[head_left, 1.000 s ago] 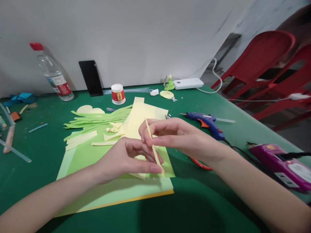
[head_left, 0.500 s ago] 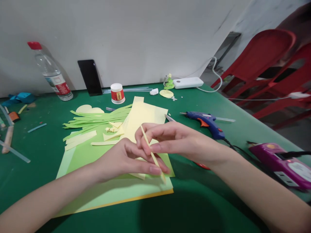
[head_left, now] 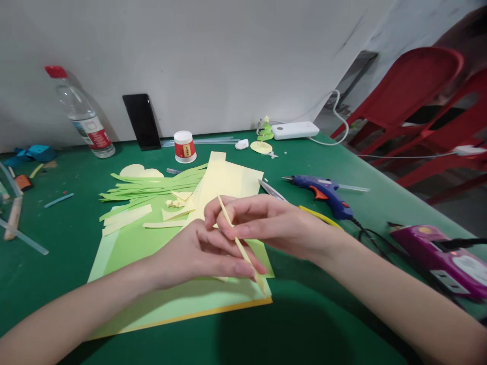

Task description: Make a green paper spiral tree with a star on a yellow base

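Both hands hold one thin, pale yellow paper strip point(head_left: 239, 246) above the paper stack. My right hand point(head_left: 262, 220) pinches its upper part between thumb and fingers. Lower down, my left hand point(head_left: 218, 253) has its thumb and fingertips closed on the strip near its lower end. Beneath them lie green paper sheets point(head_left: 137, 253), with a pale yellow sheet point(head_left: 232, 180) on top. Cut green paper strips point(head_left: 152, 187) and small yellow paper scraps point(head_left: 129, 218) rest to the left. Scissors point(head_left: 271, 189) lie partly hidden behind my right hand.
A blue glue gun point(head_left: 323, 190) and a purple power strip point(head_left: 443, 258) sit at the right. Along the back stand a water bottle point(head_left: 85, 119), a phone point(head_left: 141, 121), a red-and-white cup point(head_left: 184, 147) and a white power bank point(head_left: 295, 130). Glue sticks point(head_left: 25, 237) lie at the left.
Both hands keep hold of the strip, its lower end now slightly farther down and right. My right hand has shifted slightly, and a yellow scissor handle shows behind its wrist.
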The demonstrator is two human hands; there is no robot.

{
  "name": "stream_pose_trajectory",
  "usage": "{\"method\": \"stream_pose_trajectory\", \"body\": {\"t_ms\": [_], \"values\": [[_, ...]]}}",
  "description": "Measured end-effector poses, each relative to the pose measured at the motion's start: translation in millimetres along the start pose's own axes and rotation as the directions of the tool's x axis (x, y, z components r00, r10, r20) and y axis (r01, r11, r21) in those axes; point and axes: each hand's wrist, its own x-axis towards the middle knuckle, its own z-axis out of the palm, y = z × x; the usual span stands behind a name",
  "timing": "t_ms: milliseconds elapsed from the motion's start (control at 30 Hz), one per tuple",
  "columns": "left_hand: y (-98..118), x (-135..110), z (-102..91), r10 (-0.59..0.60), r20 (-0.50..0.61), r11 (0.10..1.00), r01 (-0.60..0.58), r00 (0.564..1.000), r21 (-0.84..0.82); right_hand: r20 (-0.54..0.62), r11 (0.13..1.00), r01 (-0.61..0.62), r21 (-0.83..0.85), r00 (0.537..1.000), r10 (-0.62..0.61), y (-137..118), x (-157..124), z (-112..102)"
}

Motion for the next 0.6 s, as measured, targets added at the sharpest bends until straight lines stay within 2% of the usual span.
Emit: {"method": "stream_pose_trajectory", "body": {"t_ms": [100, 200, 267, 333, 367, 433, 533, 600], "values": [[-3.5, -0.9, 2.4, 0.023, -0.088, 0.999, -0.026, 0.996, -0.037, -0.002, 0.999, -0.011, -0.035, 1.000, 0.011, 3.2, 1.3, -0.2], [-4.7, -3.1, 4.7, 0.133, -0.200, 0.991, -0.135, 0.971, 0.001, -0.169, 0.970, 0.032, -0.239, 0.983, -0.074, 1.0, -0.8, 1.6], [-3.0, -4.7, 5.4, 0.231, -0.280, 0.973, -0.229, 0.932, 0.039, -0.325, 0.915, 0.045, -0.402, 0.927, -0.188, -3.7, -4.1, 4.0], [-0.1, -5.7, 5.2, 0.307, -0.367, 0.951, -0.302, 0.878, 0.073, -0.395, 0.846, 0.033, -0.533, 0.874, -0.283, -9.4, -8.1, 6.9], [1.5, -5.8, 4.8, 0.330, -0.402, 0.942, -0.323, 0.854, 0.087, -0.395, 0.814, 0.025, -0.581, 0.866, -0.308, -12.1, -10.1, 8.3], [4.4, -5.6, 3.8, 0.359, -0.445, 0.930, -0.353, 0.820, 0.100, -0.355, 0.762, 0.015, -0.647, 0.879, -0.319, -16.4, -13.5, 11.2], [7.1, -4.8, 2.8, 0.399, -0.433, 0.914, -0.390, 0.808, 0.114, -0.279, 0.724, 0.021, -0.689, 0.915, -0.292, -18.6, -15.8, 15.7], [7.6, -4.4, 2.5, 0.422, -0.421, 0.905, -0.402, 0.803, 0.141, -0.262, 0.713, 0.024, -0.701, 0.921, -0.289, -17.5, -15.3, 18.8]]}}
